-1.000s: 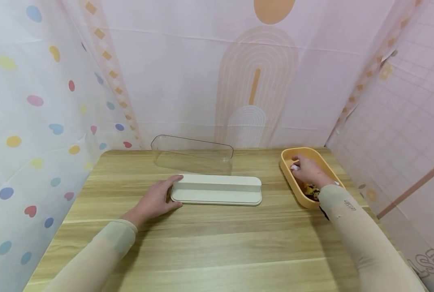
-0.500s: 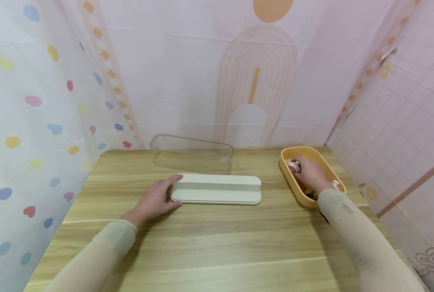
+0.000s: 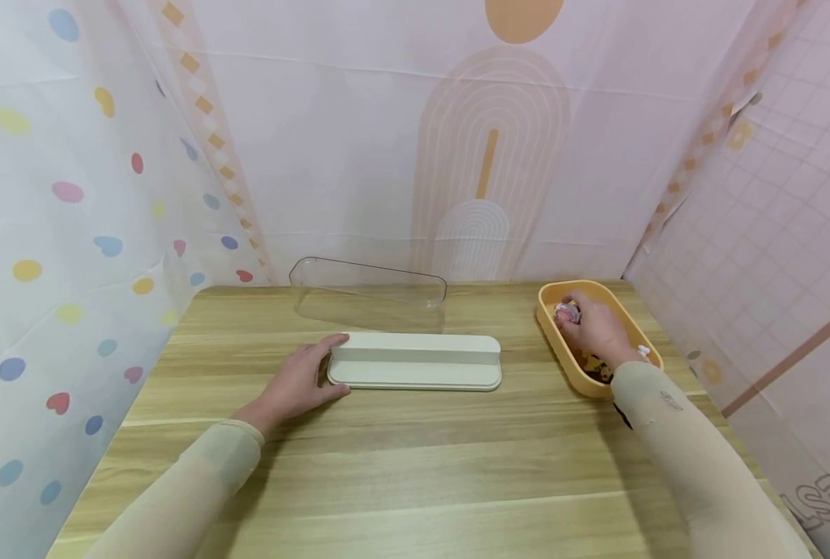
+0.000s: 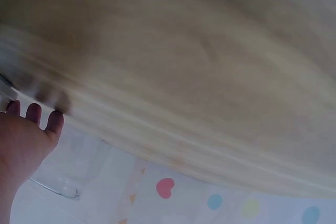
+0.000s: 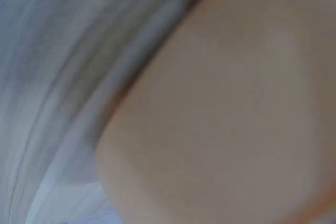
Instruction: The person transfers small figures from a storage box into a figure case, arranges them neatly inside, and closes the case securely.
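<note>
My left hand (image 3: pixel 301 384) holds the left end of a long cream stepped base (image 3: pixel 418 376), thumb at its front edge and fingers at the back corner. At the right, my right hand (image 3: pixel 599 334) reaches into an orange rectangular bin (image 3: pixel 560 353). Between its thumb and fingers is a small pink-and-white object (image 3: pixel 567 314), partly covered by the hand; its kind cannot be made out. Yellow-and-black pieces (image 3: pixel 599 369) lie lower in the bin, and a small white piece (image 3: pixel 643 351) shows by its right wall. The bin's blurred wall (image 5: pixel 210 119) fills most of the right wrist view.
A clear, open-topped cover (image 3: pixel 373 303) with a dark rim stands behind the base at the back of the wooden table (image 3: pixel 401 473). Patterned cloth (image 3: pixel 331 155) hangs close along the back and both sides.
The right hand has shifted slightly within the bin, and the pink-and-white object has turned in its fingers, now showing more pink. The left hand and the base have stayed put.
</note>
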Action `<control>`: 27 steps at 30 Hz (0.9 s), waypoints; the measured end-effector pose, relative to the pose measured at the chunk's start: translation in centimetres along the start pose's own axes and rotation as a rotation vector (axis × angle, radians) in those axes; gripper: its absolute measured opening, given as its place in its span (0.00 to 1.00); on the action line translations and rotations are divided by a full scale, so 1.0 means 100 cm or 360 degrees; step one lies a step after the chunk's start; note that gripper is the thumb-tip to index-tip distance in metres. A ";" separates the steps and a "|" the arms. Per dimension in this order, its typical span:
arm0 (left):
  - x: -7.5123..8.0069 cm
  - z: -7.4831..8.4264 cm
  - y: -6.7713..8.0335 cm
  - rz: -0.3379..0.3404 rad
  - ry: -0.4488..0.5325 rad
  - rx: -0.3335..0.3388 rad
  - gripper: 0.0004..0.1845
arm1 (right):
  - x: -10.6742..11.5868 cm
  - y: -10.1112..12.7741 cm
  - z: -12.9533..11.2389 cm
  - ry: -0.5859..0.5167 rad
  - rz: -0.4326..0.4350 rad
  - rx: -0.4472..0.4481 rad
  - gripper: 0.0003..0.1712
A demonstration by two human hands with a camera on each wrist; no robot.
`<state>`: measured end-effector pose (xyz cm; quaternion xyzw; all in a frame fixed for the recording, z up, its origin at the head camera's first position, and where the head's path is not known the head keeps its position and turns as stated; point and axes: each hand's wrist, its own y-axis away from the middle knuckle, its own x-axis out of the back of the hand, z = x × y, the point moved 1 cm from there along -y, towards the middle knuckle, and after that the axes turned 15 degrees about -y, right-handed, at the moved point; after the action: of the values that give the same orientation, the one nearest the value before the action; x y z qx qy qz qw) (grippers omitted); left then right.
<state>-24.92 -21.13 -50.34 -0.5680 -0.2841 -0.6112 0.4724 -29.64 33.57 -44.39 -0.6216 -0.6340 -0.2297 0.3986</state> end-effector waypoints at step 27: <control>-0.001 -0.004 0.001 -0.0040 0.0102 0.0008 0.49 | -0.024 -0.018 -0.129 -0.0906 -0.0168 0.0132 0.26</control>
<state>-25.01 -21.50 -50.56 -0.5433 -0.2777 -0.6342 0.4749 -28.77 21.76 -38.53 -0.6103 -0.7608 -0.0403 0.2172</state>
